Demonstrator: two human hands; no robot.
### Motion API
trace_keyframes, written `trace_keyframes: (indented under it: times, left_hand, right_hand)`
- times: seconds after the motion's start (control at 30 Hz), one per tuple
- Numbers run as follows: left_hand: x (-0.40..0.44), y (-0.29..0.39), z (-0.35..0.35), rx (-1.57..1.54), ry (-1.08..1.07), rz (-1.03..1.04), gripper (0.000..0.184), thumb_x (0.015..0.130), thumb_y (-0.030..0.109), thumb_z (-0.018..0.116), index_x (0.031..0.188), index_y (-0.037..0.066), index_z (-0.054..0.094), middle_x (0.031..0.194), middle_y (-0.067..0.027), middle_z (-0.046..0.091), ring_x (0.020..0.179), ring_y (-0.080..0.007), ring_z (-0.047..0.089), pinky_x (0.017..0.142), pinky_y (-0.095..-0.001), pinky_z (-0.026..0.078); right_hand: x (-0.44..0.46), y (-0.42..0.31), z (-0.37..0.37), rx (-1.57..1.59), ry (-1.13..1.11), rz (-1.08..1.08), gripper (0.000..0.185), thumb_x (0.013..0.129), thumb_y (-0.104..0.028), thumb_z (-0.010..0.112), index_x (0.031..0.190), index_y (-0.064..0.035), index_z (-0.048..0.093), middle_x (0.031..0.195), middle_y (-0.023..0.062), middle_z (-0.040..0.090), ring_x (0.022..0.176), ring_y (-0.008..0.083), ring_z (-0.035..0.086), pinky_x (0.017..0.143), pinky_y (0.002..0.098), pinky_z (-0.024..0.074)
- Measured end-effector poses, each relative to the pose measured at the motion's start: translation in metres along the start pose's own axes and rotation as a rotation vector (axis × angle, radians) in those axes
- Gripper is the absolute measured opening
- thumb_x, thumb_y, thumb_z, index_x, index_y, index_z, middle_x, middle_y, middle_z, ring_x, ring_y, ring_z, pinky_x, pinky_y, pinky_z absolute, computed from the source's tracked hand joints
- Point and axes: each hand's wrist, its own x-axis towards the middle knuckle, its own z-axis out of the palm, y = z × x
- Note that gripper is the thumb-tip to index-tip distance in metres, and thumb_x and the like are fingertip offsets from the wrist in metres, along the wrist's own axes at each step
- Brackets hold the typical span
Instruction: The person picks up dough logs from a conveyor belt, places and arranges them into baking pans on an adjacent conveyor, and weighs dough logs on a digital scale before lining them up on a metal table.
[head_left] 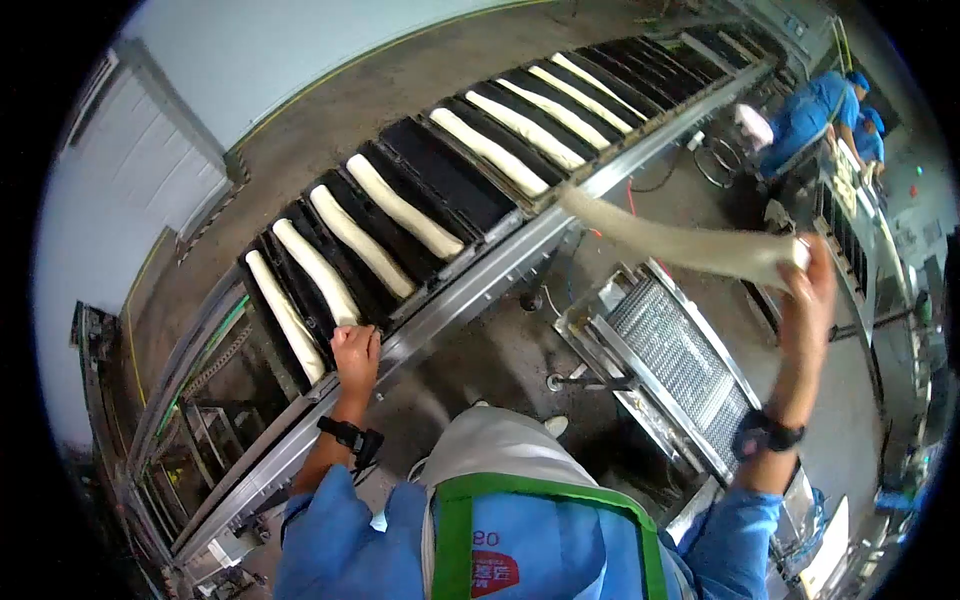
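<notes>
- Nearest you, your apron (455, 520) is covering your front, and dark bands (350, 436) are sitting on both of your wrists.
- Your left hand (357, 352) is resting with curled fingers at the near end of the second pale roll (312, 268); you are perhaps steadying that end, but whether the fingers are gripping it, I cannot tell.
- Your right hand (812, 285) is closing around one end of a long roll (685, 242), out to your right; you are probably holding it by the end because it looks soft and the tray rack stands to the left.
- That held roll is stretching leftward from your right hand, well apart from your left; its blurred far end is lying close to the metal rail (470, 275), contact unclear.
- Below it, a mesh conveyor (675, 345) is standing beside you.
- Beyond your left hand, more rolls are lying one per black tray (430, 160), likely to keep them straight and apart.
- Farthest right, co-workers (805, 115) in blue are leaning over pale pieces (846, 190).
</notes>
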Motion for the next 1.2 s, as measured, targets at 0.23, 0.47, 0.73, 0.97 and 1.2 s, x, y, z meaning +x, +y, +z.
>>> trace_keyframes:
  times: [0.23, 0.47, 0.73, 0.97, 1.2]
  left_hand:
    - [-0.043, -0.014, -0.013, -0.022, 0.071, -0.108, 0.010, 0.068, 0.008, 0.057, 0.075, 0.001, 0.057, 0.075, -0.0082, 0.055, 0.081, -0.0256, 0.045, 0.070, -0.0350, 0.033]
    - [-0.018, 0.005, -0.026, -0.028, 0.087, -0.126, 0.014, 0.071, 0.009, 0.055, 0.085, 0.009, 0.054, 0.096, -0.0055, 0.050, 0.094, -0.0253, 0.043, 0.081, -0.0385, 0.028]
    - [0.087, 0.011, 0.048, 0.136, -0.031, 0.153, 0.012, 0.072, 0.018, 0.051, 0.077, 0.011, 0.059, 0.088, -0.0028, 0.053, 0.091, -0.0231, 0.042, 0.078, -0.0399, 0.028]
    - [0.157, -0.024, 0.092, 0.440, -0.541, -0.018, 0.018, 0.068, 0.014, 0.051, 0.053, 0.007, 0.057, 0.061, -0.0094, 0.052, 0.079, -0.0285, 0.040, 0.073, -0.0420, 0.025]
    - [0.137, -0.058, 0.082, 0.413, -0.886, -0.097, 0.018, 0.069, 0.014, 0.049, 0.061, 0.002, 0.060, 0.071, -0.0177, 0.056, 0.078, -0.0346, 0.048, 0.075, -0.0453, 0.035]
  right_hand:
    - [-0.019, 0.066, 0.207, 0.124, -0.694, 0.125, 0.047, 0.072, -0.023, 0.062, 0.110, -0.0036, 0.042, 0.107, 0.0108, 0.046, 0.091, 0.0163, 0.048, 0.077, 0.0266, 0.0396]
    - [-0.054, 0.135, 0.161, -0.033, -1.016, 0.298, 0.047, 0.074, -0.028, 0.060, 0.110, -0.0018, 0.045, 0.104, 0.0077, 0.051, 0.093, 0.0170, 0.048, 0.078, 0.0270, 0.0397]
    - [-0.119, 0.196, 0.039, -0.045, -0.756, 0.696, 0.036, 0.078, -0.026, 0.055, 0.104, -0.0015, 0.048, 0.091, 0.0070, 0.056, 0.081, 0.0158, 0.054, 0.067, 0.0269, 0.0442]
    - [-0.145, 0.207, -0.002, 0.051, -0.623, 0.736, 0.029, 0.079, -0.020, 0.053, 0.101, -0.0012, 0.049, 0.088, 0.0073, 0.056, 0.079, 0.0156, 0.055, 0.065, 0.0264, 0.0445]
    - [-0.148, 0.198, 0.001, 0.098, -0.578, 0.723, 0.030, 0.077, -0.016, 0.054, 0.098, 0.0043, 0.048, 0.080, 0.0060, 0.054, 0.064, 0.0099, 0.048, 0.054, 0.0215, 0.0389]
